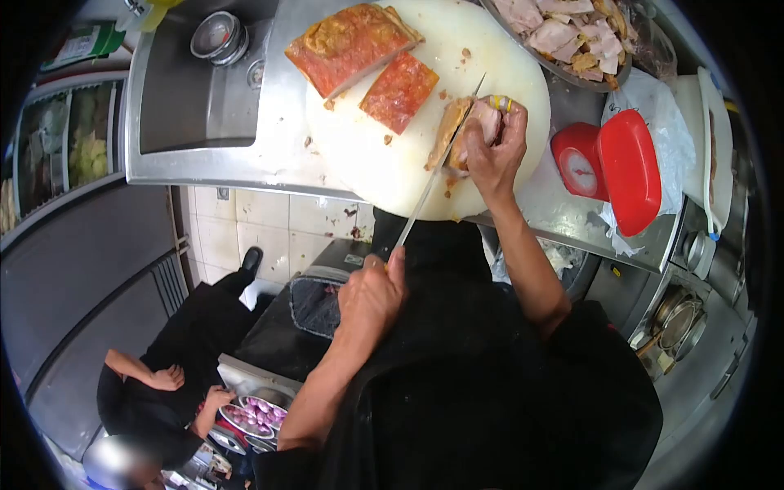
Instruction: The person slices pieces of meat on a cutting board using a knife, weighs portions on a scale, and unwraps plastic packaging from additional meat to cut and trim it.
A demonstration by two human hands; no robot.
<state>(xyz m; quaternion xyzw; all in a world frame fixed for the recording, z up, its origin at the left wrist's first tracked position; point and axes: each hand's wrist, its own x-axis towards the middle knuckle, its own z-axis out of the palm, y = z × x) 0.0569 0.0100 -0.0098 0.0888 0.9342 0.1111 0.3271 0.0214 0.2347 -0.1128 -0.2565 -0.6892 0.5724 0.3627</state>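
Note:
My left hand point(371, 286) is closed around the handle of a long knife point(426, 189), near the front edge of the cutting board. The blade runs forward over the round white cutting board point(351, 163) and lies against a piece of roast pork point(447, 135). My right hand point(500, 147) grips this pork from the right, fingers curled over its far end, with something yellow around one finger. To the left on the board lie a large slab of roast pork with reddish-brown skin point(347, 45) and a smaller cut block of roast pork point(400, 91). Crumbs are scattered about.
A metal bowl of cut meat point(563, 37) stands at the back right. Beside the board are a red scale point(581, 167) and a plastic bag point(661, 122). The sink point(196, 106) is at left. Behind me, a person point(163, 359) sits near bowls of purple pieces point(253, 415).

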